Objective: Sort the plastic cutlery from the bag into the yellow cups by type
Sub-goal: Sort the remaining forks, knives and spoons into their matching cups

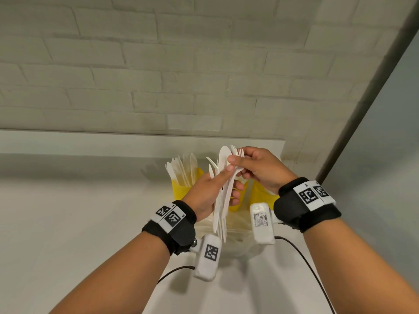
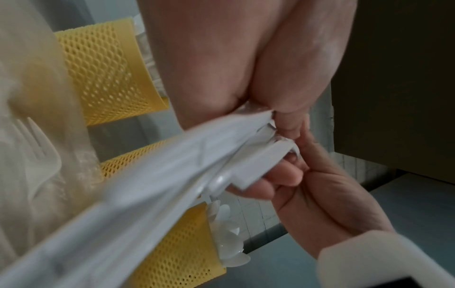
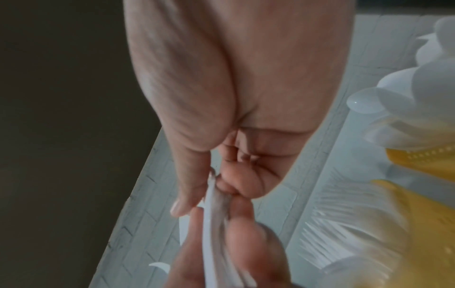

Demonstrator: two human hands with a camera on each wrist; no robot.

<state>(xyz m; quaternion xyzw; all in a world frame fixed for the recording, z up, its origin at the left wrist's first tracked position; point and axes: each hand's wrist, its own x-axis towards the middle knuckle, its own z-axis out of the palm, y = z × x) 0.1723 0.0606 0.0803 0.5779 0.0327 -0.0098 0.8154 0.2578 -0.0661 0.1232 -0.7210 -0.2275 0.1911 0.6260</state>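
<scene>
My left hand (image 1: 226, 186) grips a bundle of white plastic cutlery (image 1: 221, 207) upright above three yellow mesh cups. At the top of the bundle my right hand (image 1: 238, 159) pinches a few pieces, a spoon and forks among them. The left cup (image 1: 179, 191) holds knives (image 1: 181, 168). The middle cup (image 1: 235, 207) and right cup (image 1: 260, 191) are mostly hidden behind my hands. In the right wrist view one cup (image 3: 423, 157) holds spoons (image 3: 393, 93) and another cup (image 3: 433, 214) holds forks (image 3: 344, 233). The clear bag (image 1: 235, 241) lies below the bundle.
The cups stand on a white table (image 1: 68, 223) against a white brick wall (image 1: 158, 64). A dark vertical post (image 1: 374, 87) rises at the right. The bag (image 2: 32, 146) has forks inside. Cables trail from both wrist cameras.
</scene>
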